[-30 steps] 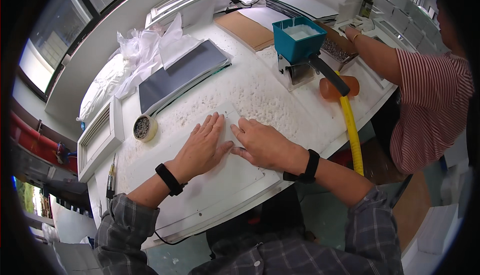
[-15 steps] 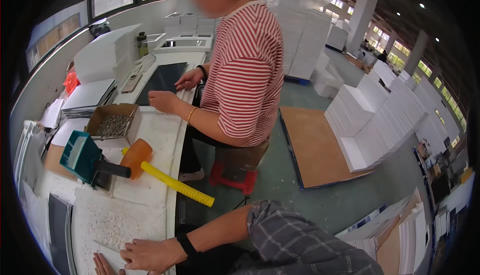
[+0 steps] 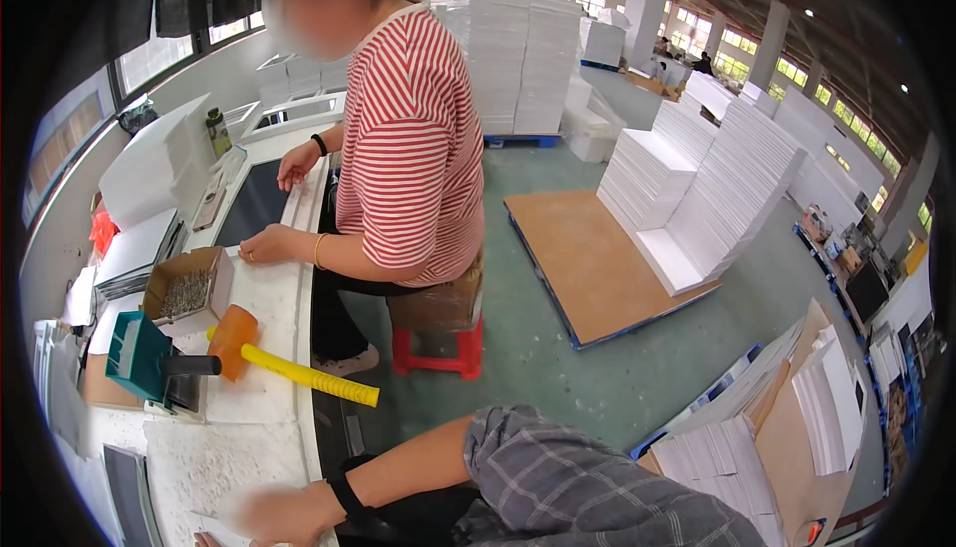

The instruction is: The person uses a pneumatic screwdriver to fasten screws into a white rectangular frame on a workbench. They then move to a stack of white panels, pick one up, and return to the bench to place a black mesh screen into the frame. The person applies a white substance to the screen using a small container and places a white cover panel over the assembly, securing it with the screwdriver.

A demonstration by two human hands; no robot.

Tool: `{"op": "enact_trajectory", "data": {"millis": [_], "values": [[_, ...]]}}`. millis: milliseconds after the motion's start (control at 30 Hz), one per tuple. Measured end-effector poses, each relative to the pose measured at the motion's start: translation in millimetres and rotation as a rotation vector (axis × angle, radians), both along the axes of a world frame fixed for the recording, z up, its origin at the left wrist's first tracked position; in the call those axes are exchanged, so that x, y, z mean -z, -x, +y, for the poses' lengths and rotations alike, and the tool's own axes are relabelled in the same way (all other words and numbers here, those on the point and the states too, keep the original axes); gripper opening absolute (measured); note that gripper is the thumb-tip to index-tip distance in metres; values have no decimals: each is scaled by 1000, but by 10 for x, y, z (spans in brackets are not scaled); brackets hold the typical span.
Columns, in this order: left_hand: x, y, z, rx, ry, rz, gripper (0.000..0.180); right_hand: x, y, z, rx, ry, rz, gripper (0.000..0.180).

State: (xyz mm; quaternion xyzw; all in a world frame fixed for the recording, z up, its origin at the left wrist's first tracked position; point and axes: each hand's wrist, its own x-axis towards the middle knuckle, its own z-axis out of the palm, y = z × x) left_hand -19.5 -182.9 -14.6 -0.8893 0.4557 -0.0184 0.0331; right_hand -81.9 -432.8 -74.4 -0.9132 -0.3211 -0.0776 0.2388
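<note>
My right hand [image 3: 287, 514] reaches across the near end of the white table, over a flat white piece [image 3: 221, 529]. Motion blur smears its fingers, so their grip is unclear. Only a sliver of my left hand [image 3: 206, 540] shows at the bottom edge, beside that white piece. Ahead of my hands lies a mallet [image 3: 236, 341] with an orange head and a ribbed yellow handle. Left of it stands a teal tool [image 3: 139, 356] with a black handle. Behind them, an open cardboard box [image 3: 221, 283] holds many small metal pieces [image 3: 187, 294].
A co-worker in a striped shirt [image 3: 413, 149] sits by the table, hands at a dark panel [image 3: 254, 204]. Beneath them is a red stool [image 3: 438, 348]. White boards [image 3: 687, 189] are stacked on a brown-topped pallet [image 3: 588, 268]. More sheets [image 3: 717, 457] stand at the lower right.
The view has swung to the right, shifting the table and co-worker leftward in the picture. Less of my left hand shows, and my right hand has become blurred.
</note>
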Motion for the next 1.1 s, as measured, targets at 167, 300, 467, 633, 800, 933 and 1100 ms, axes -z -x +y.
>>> {"op": "enact_trajectory", "data": {"millis": [167,300,467,633,800,933,1100], "values": [[-15,-55,142,-117,1,66,72,-9,24,70,-87,-251,-73,72],[-11,-134,-190,-148,30,179,76,-78,120,-143,84,-164,54,71],[-114,-61,97,-229,-50,162,78,-270,146,39,3,-118,64,67],[-108,132,435,-279,-85,198,87,-289,146,30,-12,-39,30,67],[-113,622,1316,-426,-49,211,90,-398,178,18,-27,-14,107,68],[-88,966,1871,-568,-11,243,96,-481,163,36,-52,38,92,68],[-91,1099,2101,-616,35,228,97,-611,159,151,-21,148,132,70]]}}
